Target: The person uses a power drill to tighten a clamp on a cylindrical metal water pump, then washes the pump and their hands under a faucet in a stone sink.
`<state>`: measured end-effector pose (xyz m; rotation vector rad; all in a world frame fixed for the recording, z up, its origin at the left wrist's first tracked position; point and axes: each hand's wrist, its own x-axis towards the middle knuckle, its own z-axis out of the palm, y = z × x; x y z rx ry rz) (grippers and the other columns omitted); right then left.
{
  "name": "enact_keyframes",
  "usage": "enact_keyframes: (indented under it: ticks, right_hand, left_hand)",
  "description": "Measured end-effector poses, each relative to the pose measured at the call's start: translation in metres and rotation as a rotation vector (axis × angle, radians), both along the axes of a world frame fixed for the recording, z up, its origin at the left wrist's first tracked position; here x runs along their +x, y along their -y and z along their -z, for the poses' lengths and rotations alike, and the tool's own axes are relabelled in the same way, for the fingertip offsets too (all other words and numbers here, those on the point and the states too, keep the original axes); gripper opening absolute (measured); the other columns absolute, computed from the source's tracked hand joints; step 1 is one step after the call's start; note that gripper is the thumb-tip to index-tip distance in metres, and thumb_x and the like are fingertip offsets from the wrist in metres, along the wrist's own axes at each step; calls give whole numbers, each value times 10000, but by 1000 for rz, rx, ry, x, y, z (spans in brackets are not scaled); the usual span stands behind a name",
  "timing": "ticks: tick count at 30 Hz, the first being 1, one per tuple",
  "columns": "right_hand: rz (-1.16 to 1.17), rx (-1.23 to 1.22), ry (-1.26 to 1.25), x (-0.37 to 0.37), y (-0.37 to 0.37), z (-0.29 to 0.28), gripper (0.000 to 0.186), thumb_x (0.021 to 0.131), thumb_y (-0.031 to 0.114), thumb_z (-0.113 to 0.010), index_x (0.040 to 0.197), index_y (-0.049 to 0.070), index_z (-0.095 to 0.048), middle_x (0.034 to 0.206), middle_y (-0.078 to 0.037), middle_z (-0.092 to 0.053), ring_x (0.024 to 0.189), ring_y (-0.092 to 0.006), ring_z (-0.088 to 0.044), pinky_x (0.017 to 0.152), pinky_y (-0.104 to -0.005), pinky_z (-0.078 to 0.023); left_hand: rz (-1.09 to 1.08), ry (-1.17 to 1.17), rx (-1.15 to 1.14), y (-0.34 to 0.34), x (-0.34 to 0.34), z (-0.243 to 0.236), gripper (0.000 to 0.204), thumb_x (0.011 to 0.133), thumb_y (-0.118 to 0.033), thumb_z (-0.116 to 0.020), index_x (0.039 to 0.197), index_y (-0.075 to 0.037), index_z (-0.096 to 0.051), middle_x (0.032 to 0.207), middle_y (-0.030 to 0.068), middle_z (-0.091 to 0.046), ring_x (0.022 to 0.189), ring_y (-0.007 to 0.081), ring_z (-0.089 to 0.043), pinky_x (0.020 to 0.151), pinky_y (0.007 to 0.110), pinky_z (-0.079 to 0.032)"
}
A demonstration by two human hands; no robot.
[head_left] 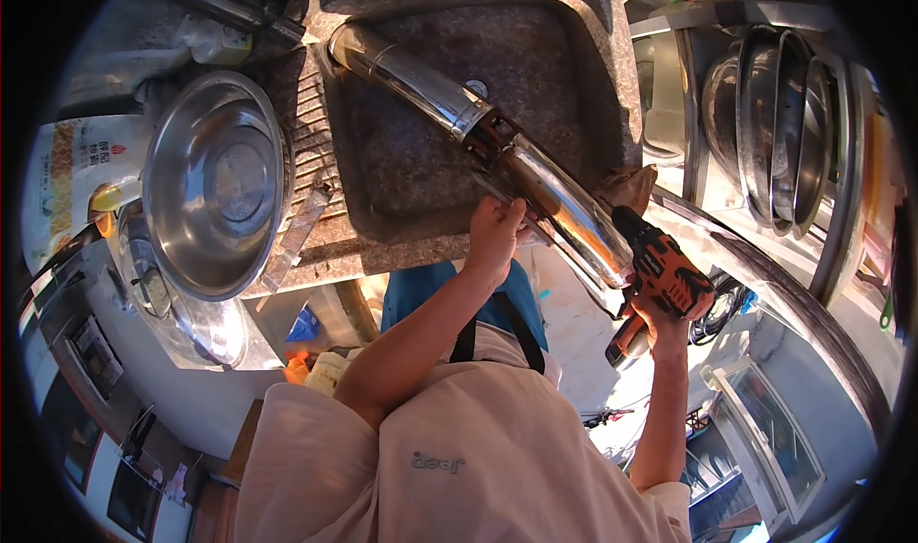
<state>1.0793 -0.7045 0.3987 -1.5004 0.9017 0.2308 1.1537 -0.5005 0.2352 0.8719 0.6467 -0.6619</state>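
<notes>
Head view: the steel cylinder [469,118] lies aslant over the stone sink [406,170], its long axis running from the far left corner to the near right, where that end juts past the front edge. Your left hand [493,237] is just beside its middle, on the near side, fingers curled (whether they pinch anything, I cannot tell). Your right hand [662,325] is nearer the jutting end, its fingers wrapped around the orange-and-black drill [669,271], whose chuck angles up and left.
</notes>
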Motion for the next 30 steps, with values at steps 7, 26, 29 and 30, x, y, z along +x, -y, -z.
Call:
enact_keyframes:
  ticks: [7, 26, 29, 30]
  right_hand:
    - [35, -97, -61, -21, -9, -5, 299, 737, -107, -584, 1028, -34, -580, 921, -85, -632, 669, -172, -584, 616, -300, -516]
    - [91, -29, -68, -76, -36, -8, 381, 766, -51, -557, 1146, -25, -537, 1023, -94, -631, 652, -157, -597, 582, -286, -513]
    - [70, -8, -95, -88, -24, -7, 395, 766, -55, -550, 1159, -20, -531, 1035, -99, -630, 651, -158, -596, 589, -291, -513]
    - [98, 2, -59, -90, -24, -9, 398, 765, -55, -548, 1160, -16, -533, 1036, -97, -627, 649, -158, -595, 585, -292, -511]
  left_hand:
    - [69, -53, 13, -7, -2, 7, 141, 960, -202, -556, 1023, -94, -491, 945, 30, -617, 927, 120, -609, 864, 357, -500]
    - [-122, 72, -388, -42, -26, 29, 132, 953, -141, -545, 1052, -55, -527, 986, 104, -612, 1034, 278, -617, 989, 453, -474]
    - [-137, 114, -387, -47, -24, 25, 121, 957, -156, -541, 1031, -61, -528, 986, 94, -615, 1027, 259, -620, 961, 464, -494]
    - [-129, 128, -380, -48, -24, 23, 121, 957, -156, -541, 1031, -61, -528, 986, 94, -615, 1027, 259, -620, 961, 464, -494]
